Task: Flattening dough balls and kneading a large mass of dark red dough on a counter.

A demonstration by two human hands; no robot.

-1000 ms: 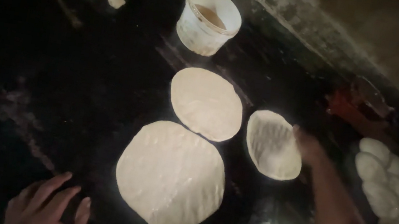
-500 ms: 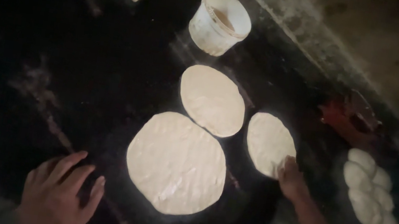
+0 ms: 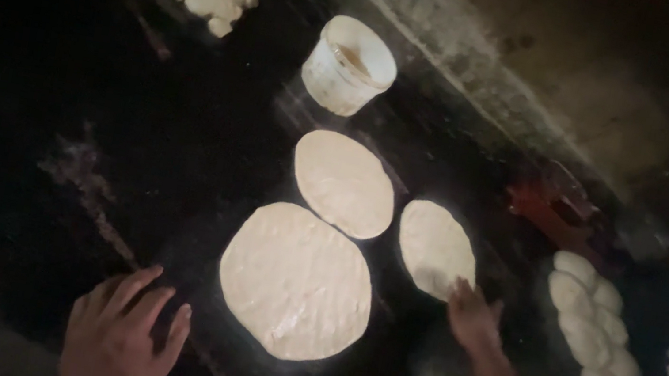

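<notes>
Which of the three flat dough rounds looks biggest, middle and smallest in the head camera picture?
1. The near round, though it lies closest to the camera.
2. The far round by the white tub.
3. The right-hand round, touched by the right hand.

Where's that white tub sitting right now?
In the head view, the white tub stands at the top centre of the dark surface, just beyond the farthest dough round.
</notes>
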